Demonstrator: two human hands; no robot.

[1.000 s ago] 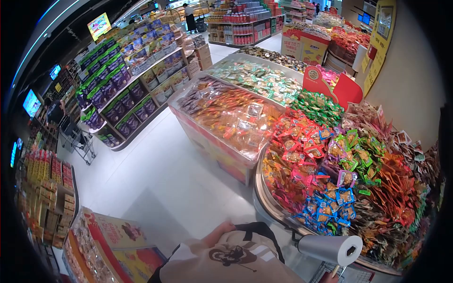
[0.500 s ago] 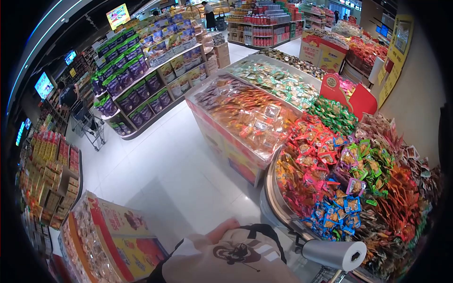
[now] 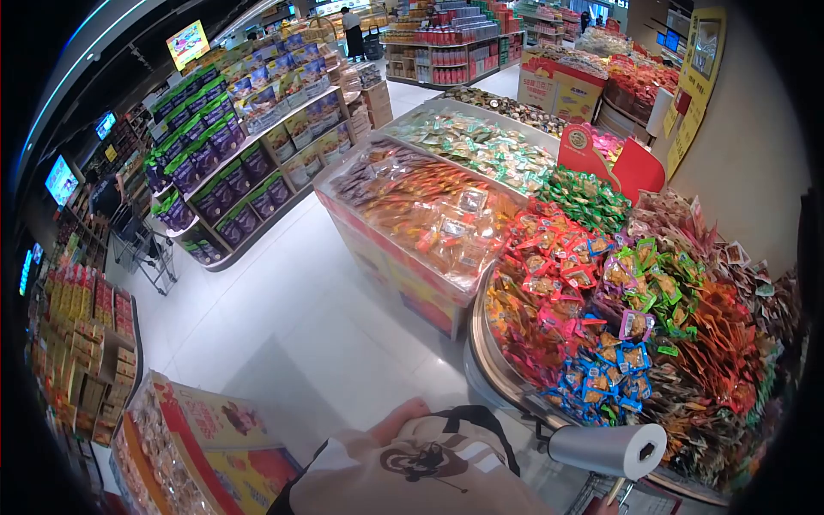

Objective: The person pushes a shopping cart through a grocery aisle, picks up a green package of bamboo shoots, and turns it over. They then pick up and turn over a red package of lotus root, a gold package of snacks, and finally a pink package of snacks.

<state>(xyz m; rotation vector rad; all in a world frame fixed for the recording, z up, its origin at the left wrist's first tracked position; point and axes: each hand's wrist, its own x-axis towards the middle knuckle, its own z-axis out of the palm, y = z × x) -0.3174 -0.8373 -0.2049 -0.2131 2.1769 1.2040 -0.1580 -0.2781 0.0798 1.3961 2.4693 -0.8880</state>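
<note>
At the bottom of the head view, part of my left arm and hand shows above my light printed shirt. The fingers are hidden, so I cannot make out anything held. My right hand cannot be seen. To the right of my body, a grey-white roll sits on a holder by the rim of a rounded bin. Beneath the roll, part of a wire cart or basket shows. Piled in the bin are small snack packets, including blue ones, red ones and green ones.
A square bin of orange-wrapped snacks stands ahead, beside the rounded one. Shelves with purple bags are at left. A person stands at a shopping cart farther left. Another display box flanks me. White floor tiles run between.
The view has turned slightly right, so the bins and shelves sit farther left. The roll stays at nearly the same spot, and more of the wire cart or basket shows beneath it.
</note>
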